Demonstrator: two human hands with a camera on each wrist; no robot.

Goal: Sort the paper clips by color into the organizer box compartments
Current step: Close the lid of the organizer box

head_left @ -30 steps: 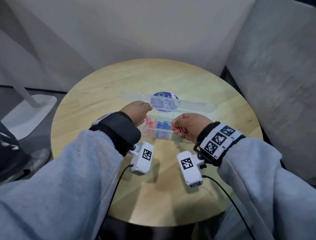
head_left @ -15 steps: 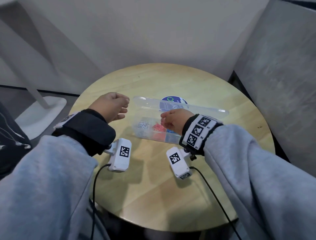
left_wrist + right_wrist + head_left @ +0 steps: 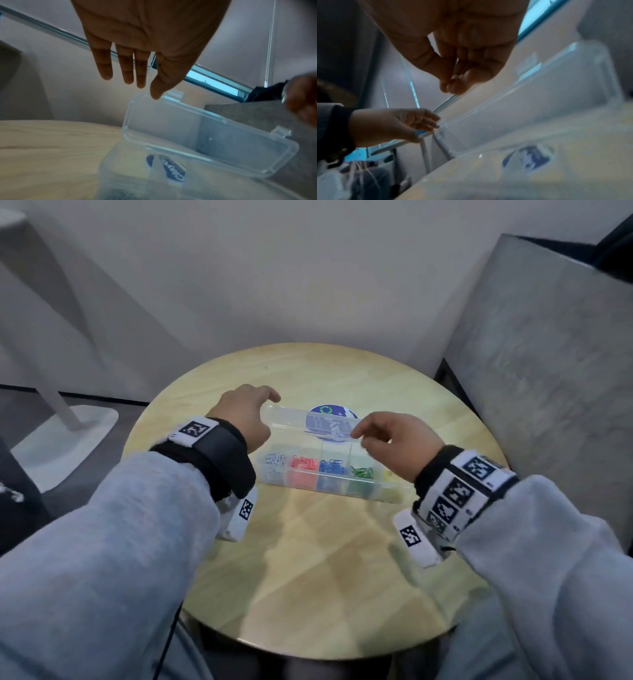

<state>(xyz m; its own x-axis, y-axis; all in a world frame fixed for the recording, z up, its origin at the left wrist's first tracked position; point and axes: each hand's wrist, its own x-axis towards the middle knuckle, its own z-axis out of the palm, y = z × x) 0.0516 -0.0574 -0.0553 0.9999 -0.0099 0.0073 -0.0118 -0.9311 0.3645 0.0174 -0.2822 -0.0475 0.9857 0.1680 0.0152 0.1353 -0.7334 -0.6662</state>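
Plain grey walls close in around a round wooden table [image 3: 308, 559], and on it, between the two hands, sits the clear organizer box [image 3: 329, 474] with its hinged lid [image 3: 308, 422] standing up along the far side. Look at the compartments: silver paper clips [image 3: 274, 458] nearest the left hand, then red clips [image 3: 304, 463], blue clips [image 3: 330, 465], green clips [image 3: 362, 472], and a yellowish patch tucked under the right wrist, too hidden to call. Each colour has its own cell, no strays on the table that can be seen, so the sorting looks finished or very nearly so.

Now the hands. The left hand [image 3: 245, 414] is at the left end of the lid, fingers straight and relaxed; the left wrist view shows its thumb tip right at the lid's top corner, beside a latch tab [image 3: 175, 95], with nothing gripped. The right hand [image 3: 394, 445] comes in from the other side, and its fingers [image 3: 448, 75] are drawn together with the thumb on the lid's upper edge. That looks like a light pinch on the clear plastic, though the right wrist view is blurred.

Why both ends? A long thin lid like that twists if driven from one corner, so a hand at each end would bring it down square and let both tabs meet the front wall together. By my reading, closing is the step in hand. Beyond the box, a blue round sticker [image 3: 330, 414] shows through the lid.
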